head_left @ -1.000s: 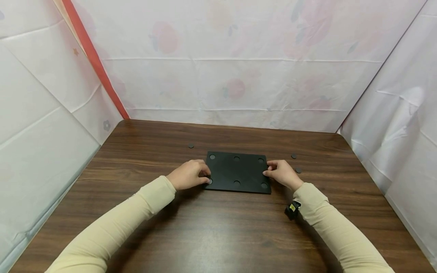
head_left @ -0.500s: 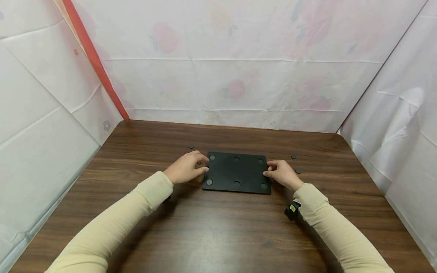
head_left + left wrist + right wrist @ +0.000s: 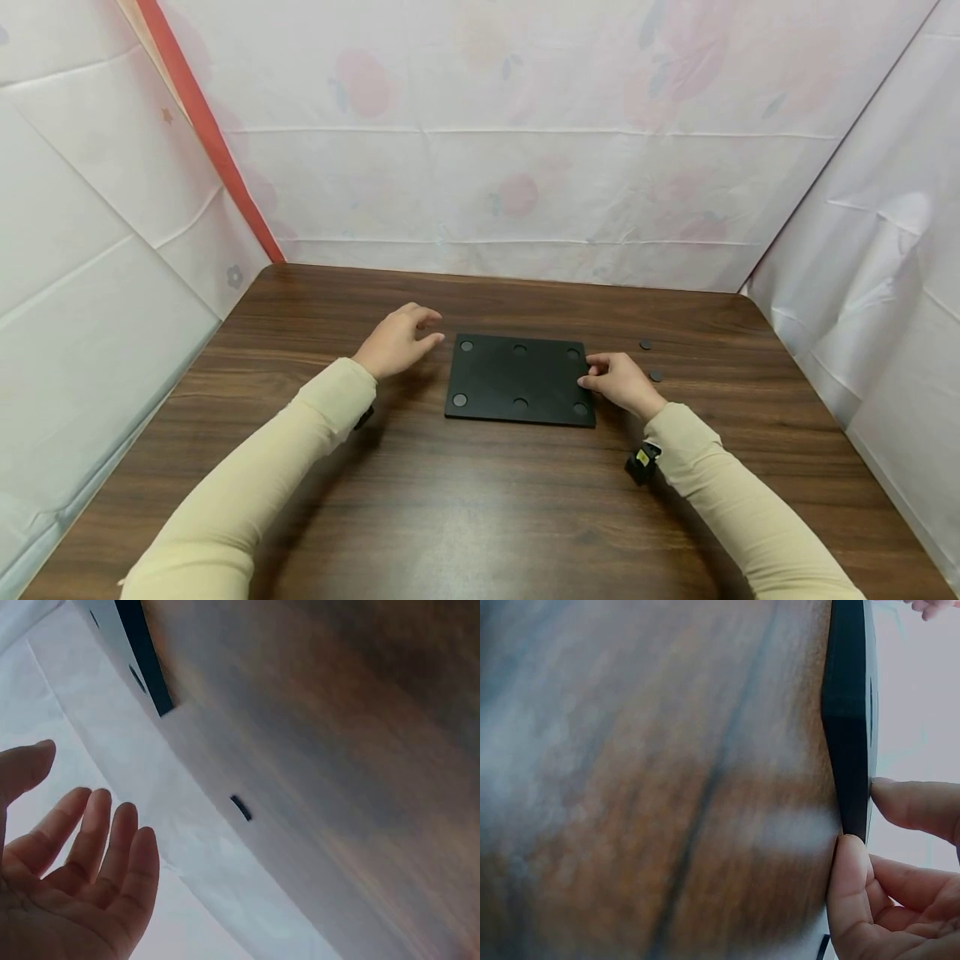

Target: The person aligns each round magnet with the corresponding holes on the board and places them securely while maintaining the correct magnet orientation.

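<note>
A flat black board (image 3: 517, 379) with several round recesses lies on the table. Grey discs fill its far-left recess and its near-left one; the other recesses show as dark hollows. My left hand (image 3: 397, 340) hovers left of the board, fingers apart and holding nothing. A small dark disc (image 3: 241, 808) lies on the table ahead of that hand in the left wrist view; in the head view the hand hides it. My right hand (image 3: 621, 382) grips the board's right edge, thumb on the top face and fingers against the side.
Two loose dark discs, a farther disc (image 3: 646, 344) and a nearer disc (image 3: 656, 376), lie right of the board. The brown wooden table (image 3: 480, 517) ends at a pale patterned curtain (image 3: 480, 167); white sheeting hangs at both sides.
My left hand has drawn away from the board's near-left recess, moving farther back and left, and now covers the loose left disc in the head view. The right hand keeps its place.
</note>
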Tool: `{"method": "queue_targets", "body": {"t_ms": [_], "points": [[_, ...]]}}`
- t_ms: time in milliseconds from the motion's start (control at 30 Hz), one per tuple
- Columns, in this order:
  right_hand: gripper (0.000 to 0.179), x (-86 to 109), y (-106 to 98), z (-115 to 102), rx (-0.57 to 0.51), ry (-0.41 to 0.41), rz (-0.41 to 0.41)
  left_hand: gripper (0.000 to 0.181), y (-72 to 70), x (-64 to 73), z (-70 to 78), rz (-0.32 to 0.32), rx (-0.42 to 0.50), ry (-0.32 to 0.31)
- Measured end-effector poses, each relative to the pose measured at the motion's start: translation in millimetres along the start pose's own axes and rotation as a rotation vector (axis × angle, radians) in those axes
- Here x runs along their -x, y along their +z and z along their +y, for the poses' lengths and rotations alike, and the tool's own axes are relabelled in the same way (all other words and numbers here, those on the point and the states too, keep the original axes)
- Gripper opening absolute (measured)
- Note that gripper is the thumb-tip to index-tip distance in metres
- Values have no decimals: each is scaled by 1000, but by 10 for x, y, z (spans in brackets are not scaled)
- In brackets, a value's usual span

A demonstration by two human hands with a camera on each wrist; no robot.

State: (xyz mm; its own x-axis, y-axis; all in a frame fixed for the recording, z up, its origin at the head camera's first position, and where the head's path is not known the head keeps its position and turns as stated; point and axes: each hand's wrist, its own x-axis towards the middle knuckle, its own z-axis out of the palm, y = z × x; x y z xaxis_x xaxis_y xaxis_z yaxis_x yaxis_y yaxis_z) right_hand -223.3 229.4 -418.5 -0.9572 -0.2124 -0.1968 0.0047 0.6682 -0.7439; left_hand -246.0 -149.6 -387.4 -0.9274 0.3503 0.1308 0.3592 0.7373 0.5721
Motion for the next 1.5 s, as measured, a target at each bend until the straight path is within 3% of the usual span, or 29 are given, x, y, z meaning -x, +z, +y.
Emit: {"method": "queue_targets", "body": {"t_ms": [333, 733, 1133, 1500], "points": [[53, 2, 6, 1, -6, -5, -1, 48, -52, -138, -171, 71, 39, -77], [54, 8, 21, -10, -23, 7, -2, 50, -75, -257, -402, 96, 49, -148], [54, 0, 6, 8, -16, 3, -2, 49, -70, -360, -502, 53, 11, -198], [55, -8, 7, 7, -15, 4, -5, 45, -47, -423, -540, -40, -34, -258]]}}
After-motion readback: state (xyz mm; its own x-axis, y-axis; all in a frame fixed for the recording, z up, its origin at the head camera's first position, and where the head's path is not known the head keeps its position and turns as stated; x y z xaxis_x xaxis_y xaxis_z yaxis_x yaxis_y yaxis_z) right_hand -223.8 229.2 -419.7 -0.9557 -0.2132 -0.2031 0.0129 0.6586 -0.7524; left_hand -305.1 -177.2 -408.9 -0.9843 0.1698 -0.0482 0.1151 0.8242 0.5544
